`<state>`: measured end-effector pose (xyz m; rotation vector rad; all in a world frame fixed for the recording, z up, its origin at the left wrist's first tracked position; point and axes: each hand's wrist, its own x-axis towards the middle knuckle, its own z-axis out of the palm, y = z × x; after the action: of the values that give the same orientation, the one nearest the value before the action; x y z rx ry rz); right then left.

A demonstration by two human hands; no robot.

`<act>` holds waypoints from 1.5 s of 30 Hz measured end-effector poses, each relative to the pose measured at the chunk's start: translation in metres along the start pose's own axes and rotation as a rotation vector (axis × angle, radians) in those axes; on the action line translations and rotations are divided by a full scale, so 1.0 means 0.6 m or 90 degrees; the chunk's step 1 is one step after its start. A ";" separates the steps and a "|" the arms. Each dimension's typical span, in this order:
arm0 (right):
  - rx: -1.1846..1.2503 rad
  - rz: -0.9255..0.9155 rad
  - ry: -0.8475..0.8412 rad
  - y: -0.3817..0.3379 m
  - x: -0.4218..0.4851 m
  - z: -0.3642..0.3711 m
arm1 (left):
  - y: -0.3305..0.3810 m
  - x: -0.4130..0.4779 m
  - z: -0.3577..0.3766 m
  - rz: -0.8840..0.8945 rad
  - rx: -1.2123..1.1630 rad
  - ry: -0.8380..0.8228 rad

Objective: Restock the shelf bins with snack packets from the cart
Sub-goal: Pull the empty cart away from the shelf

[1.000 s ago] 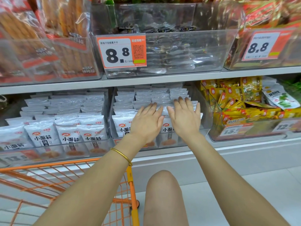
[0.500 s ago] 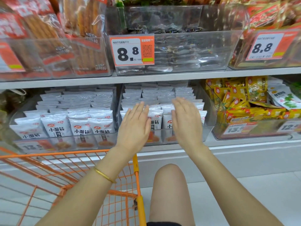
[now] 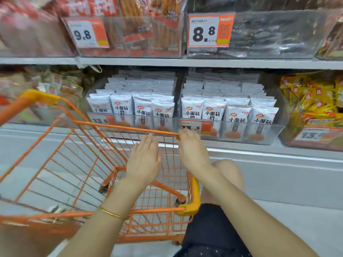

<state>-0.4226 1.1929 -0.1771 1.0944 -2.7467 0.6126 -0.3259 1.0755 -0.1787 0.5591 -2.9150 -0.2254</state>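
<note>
Two clear shelf bins hold upright rows of white snack packets: the left bin (image 3: 100, 118) and the right bin (image 3: 274, 133), with packets (image 3: 213, 110) filling both. An orange wire cart (image 3: 74, 164) stands in front of the shelf, low left. My left hand (image 3: 144, 160) hovers over the cart with its fingers straight and empty. My right hand (image 3: 193, 151) is held beside the cart's far right corner, fingers straight, holding nothing. I see no packets inside the cart basket.
Above, a shelf carries bins of red-packed sticks (image 3: 130, 34) and dark packets (image 3: 269, 38) with price tags. Yellow packets (image 3: 311, 101) fill the bin to the right. My knee (image 3: 230, 173) is beside the cart. Grey floor lies below.
Both hands have drawn back from the packets in the right bin and dropped to the cart. The view has swung left and down, bringing more of the cart into sight.
</note>
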 end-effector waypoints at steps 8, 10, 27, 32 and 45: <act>-0.066 -0.063 0.023 -0.064 -0.005 0.028 | -0.038 -0.133 -0.041 -0.135 -0.031 -0.033; -0.073 -0.065 0.011 -0.091 -0.003 0.039 | -0.056 -0.154 -0.049 -0.183 -0.035 0.025; -0.202 -0.349 -0.117 -0.455 0.135 0.205 | -0.374 -0.193 -0.111 -0.210 -0.001 0.047; -0.232 -0.341 -0.112 -0.566 0.162 0.261 | -0.459 -0.224 -0.137 -0.447 0.110 0.127; -0.260 -0.325 -0.454 -0.856 0.162 0.276 | -0.678 -0.347 -0.243 -0.597 -0.005 -0.266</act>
<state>-0.1375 0.7263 -0.1370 2.0700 -2.6754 -0.4753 0.0359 0.7635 -0.1368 2.0480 -2.7370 -0.5040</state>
